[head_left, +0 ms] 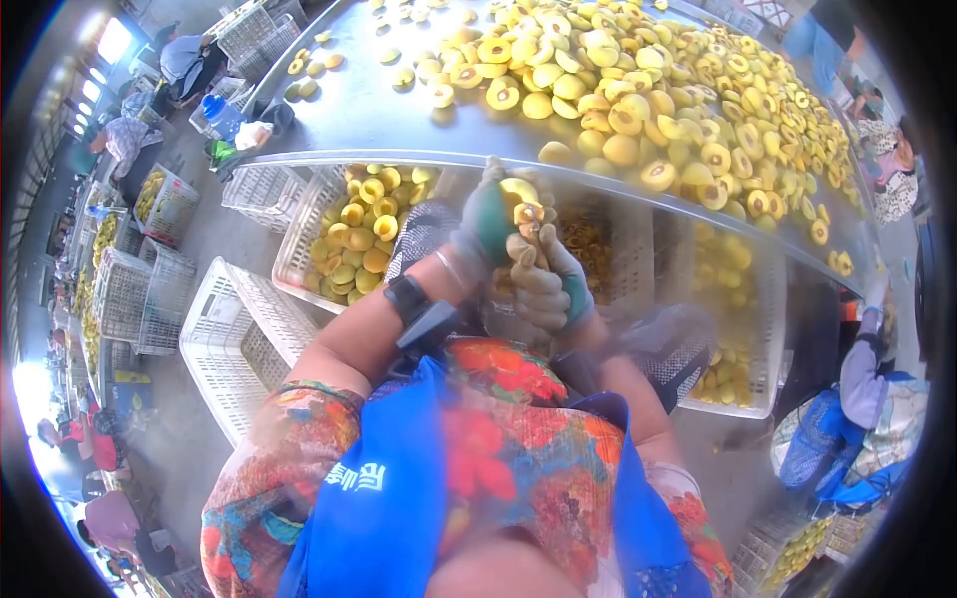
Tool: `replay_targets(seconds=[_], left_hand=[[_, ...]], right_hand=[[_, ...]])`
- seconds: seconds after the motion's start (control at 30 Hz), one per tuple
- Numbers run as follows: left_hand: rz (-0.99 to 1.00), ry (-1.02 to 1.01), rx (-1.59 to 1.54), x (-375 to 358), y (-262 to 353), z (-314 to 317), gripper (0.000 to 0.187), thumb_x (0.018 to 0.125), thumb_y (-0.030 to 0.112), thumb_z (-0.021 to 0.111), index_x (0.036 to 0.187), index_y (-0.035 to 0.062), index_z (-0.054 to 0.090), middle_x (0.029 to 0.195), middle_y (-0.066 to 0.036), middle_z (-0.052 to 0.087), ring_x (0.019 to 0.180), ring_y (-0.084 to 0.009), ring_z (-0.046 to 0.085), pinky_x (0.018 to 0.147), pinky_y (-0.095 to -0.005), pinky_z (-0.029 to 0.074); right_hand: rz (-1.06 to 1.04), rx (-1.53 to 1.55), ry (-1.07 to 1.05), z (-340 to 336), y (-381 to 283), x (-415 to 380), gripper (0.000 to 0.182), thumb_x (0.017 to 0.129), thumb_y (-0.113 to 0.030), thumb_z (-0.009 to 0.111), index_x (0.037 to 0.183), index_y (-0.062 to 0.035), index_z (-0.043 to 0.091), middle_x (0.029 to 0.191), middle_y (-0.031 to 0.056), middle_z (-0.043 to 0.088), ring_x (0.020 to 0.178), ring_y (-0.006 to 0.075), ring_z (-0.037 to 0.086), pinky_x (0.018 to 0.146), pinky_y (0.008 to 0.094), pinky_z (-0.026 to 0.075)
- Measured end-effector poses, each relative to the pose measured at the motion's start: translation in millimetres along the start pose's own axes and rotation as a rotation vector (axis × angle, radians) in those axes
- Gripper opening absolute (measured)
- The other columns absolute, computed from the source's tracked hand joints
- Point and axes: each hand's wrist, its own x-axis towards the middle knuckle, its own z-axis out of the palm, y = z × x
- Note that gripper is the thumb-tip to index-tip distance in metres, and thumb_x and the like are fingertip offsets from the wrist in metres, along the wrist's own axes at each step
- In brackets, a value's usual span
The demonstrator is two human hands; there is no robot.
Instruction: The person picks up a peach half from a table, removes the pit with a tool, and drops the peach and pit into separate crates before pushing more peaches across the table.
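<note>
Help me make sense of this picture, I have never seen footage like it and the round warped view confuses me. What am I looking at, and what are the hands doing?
There is one picture, from a camera worn on a person's head, looking down over their blue apron. The wide lens bends everything. Both hands wear gloves. The left hand and right hand meet around one yellow fruit half, its pit hollow showing. Beyond them a metal table carries a big heap of halved yellow fruit. Below the table's edge stand white plastic crates; one crate holds more fruit. Other people work around the edges of the view.
</note>
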Motion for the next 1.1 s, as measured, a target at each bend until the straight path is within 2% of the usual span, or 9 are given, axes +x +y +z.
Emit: replay_targets(seconds=[0.1,0.13,0.33,0.43,0.5,0.67,0.8,0.93,1.1], left_hand=[[0.242,0.363,0.344,-6,3,9,0.050,0.103,0.050,0.045,0.102,0.0037,0.061,0.096,-0.011,0.066,0.086,-0.0266,0.065,0.081,-0.0364,0.056],[0.207,0.271,0.129,-12,17,12,0.046,0.103,0.047,0.046,0.099,0.0044,0.060,0.093,-0.010,0.065,0.086,-0.0270,0.065,0.078,-0.0364,0.057],[0.556,0.908,1.525,-82,143,-3,0.043,0.104,0.039,0.050,0.105,-0.0002,0.068,0.092,-0.005,0.069,0.085,-0.0141,0.065,0.080,-0.0248,0.050],[0.879,0.999,2.248,-80,162,-38,0.031,0.098,0.028,0.061,0.114,0.0024,0.065,0.111,-0.012,0.064,0.097,-0.0211,0.063,0.087,-0.0345,0.051],[0.836,0.757,2.363,-42,125,-13,0.030,0.092,0.029,0.064,0.111,0.0073,0.068,0.122,-0.020,0.059,0.114,-0.0357,0.058,0.101,-0.0406,0.045],[0.163,0.423,2.343,69,53,29,0.062,0.084,0.042,0.071,0.132,0.0061,0.055,0.136,-0.022,0.049,0.124,-0.0355,0.052,0.100,-0.0395,0.047],[-0.229,0.534,2.452,138,38,-1,0.074,0.076,0.048,0.075,0.132,0.0031,0.055,0.135,-0.023,0.052,0.126,-0.0352,0.053,0.100,-0.0406,0.047],[-0.245,0.388,2.497,151,45,-10,0.069,0.074,0.042,0.077,0.128,0.0040,0.058,0.119,-0.020,0.065,0.113,-0.0293,0.063,0.097,-0.0380,0.049],[0.020,0.315,1.534,121,57,-7,0.042,0.090,0.026,0.072,0.124,0.0049,0.059,0.114,-0.005,0.066,0.104,-0.0202,0.064,0.088,-0.0333,0.054]], right_hand=[[-0.065,0.004,-0.036,10,-7,1,0.047,0.107,-0.047,0.035,0.108,-0.0037,0.053,0.062,-0.0029,0.039,0.035,0.0037,0.029,0.029,0.0227,0.023],[-0.099,0.011,-0.058,6,-13,-2,0.047,0.106,-0.047,0.037,0.110,-0.0037,0.054,0.062,-0.0034,0.040,0.036,0.0047,0.031,0.031,0.0235,0.026],[-0.414,0.002,0.037,-21,-34,-24,0.049,0.107,-0.042,0.036,0.117,0.0018,0.055,0.070,0.0009,0.046,0.045,0.0092,0.039,0.042,0.0276,0.037],[-0.437,-0.005,0.086,-27,-37,-22,0.050,0.107,-0.043,0.037,0.116,0.0019,0.056,0.070,0.0011,0.047,0.046,0.0098,0.040,0.042,0.0283,0.037],[-0.427,-0.015,0.177,-26,-35,-21,0.050,0.106,-0.046,0.038,0.112,-0.0012,0.059,0.069,-0.0007,0.045,0.044,0.0093,0.038,0.041,0.0276,0.035],[-0.432,-0.081,0.352,-21,-36,-17,0.049,0.104,-0.053,0.040,0.106,-0.0103,0.064,0.065,-0.0055,0.039,0.042,0.0077,0.034,0.038,0.0255,0.029],[-0.448,-0.179,0.314,-22,-37,-20,0.049,0.104,-0.054,0.039,0.105,-0.0119,0.063,0.063,-0.0064,0.036,0.041,0.0068,0.031,0.036,0.0250,0.026],[-0.500,-0.278,0.374,-14,-34,-26,0.048,0.104,-0.055,0.038,0.106,-0.0128,0.063,0.063,-0.0067,0.036,0.041,0.0063,0.030,0.036,0.0245,0.026],[-0.505,-0.288,0.405,-6,-34,-22,0.048,0.104,-0.054,0.039,0.109,-0.0124,0.062,0.064,-0.0063,0.039,0.041,0.0058,0.033,0.036,0.0240,0.028]])
